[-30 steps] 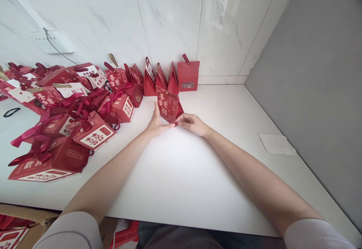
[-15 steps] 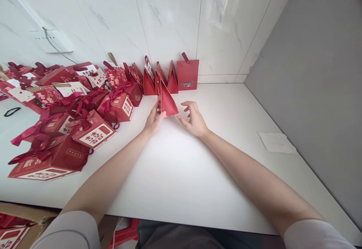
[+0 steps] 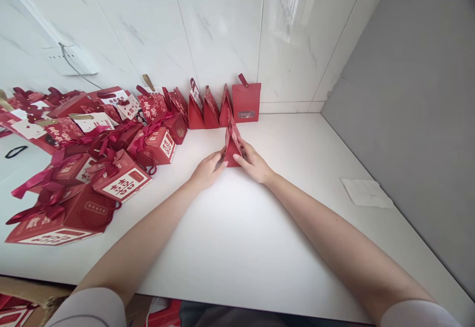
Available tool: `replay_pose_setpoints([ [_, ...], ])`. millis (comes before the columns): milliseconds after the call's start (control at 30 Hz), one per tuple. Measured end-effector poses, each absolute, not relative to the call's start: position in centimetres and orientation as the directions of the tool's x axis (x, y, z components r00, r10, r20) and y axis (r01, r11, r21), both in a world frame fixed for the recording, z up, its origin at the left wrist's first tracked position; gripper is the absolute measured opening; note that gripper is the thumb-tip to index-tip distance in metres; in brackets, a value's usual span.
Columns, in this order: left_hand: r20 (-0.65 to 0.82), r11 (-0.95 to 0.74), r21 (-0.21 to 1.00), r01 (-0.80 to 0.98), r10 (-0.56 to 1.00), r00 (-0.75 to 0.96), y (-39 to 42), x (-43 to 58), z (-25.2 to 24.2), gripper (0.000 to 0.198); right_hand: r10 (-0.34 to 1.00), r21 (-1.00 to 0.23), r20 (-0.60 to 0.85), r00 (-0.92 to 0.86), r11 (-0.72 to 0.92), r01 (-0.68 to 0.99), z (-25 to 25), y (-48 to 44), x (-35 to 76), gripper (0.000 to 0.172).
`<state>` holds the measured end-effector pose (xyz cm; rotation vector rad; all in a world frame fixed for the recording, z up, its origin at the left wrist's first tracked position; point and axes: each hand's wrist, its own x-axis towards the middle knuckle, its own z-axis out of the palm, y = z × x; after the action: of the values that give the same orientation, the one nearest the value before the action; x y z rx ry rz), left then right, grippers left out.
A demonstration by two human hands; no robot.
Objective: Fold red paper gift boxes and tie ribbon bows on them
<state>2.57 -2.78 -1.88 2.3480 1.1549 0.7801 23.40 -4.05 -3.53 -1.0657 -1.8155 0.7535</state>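
We hold both sides of a small red gift box point(image 3: 233, 155) with our left hand point(image 3: 207, 169) and right hand point(image 3: 256, 163), in front of the row of red boxes point(image 3: 212, 115) by the wall point(image 3: 222, 30). We can't see inside it. Low left, a carton point(image 3: 35, 290) has red packages point(image 3: 10, 314) in it.

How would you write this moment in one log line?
left hand: holds red triangular box, left side; right hand: holds its right side; behind: red boxes along wall
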Motion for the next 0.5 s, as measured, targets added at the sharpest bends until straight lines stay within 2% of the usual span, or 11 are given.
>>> replay_pose_setpoints([
  [133,0.303,-0.581,0.34,0.739,0.812,0.499,-2.9,2.8,-2.2,0.046,0.886,-0.732,0.398,-0.239,0.464,0.498,-4.1,-3.7,23.4,0.067],
  [267,0.326,-0.502,0.148,0.852,0.838,0.437,-3.1,3.0,-1.8,0.039,0.917,-0.57,0.358,-0.175,0.363,0.737,-3.3,-4.3,23.2,0.033],
  [367,0.312,-0.534,0.136,0.834,0.822,0.476,-3.1,3.3,-1.7,0.032,0.931,-0.428,0.297,-0.211,0.327,0.842,-2.7,-4.7,23.0,0.025],
  [500,0.245,-0.521,0.196,0.831,0.846,0.473,-2.8,3.5,-1.9,0.03,0.936,-0.352,0.276,-0.219,0.31,0.883,-2.7,-4.8,22.7,0.024],
])
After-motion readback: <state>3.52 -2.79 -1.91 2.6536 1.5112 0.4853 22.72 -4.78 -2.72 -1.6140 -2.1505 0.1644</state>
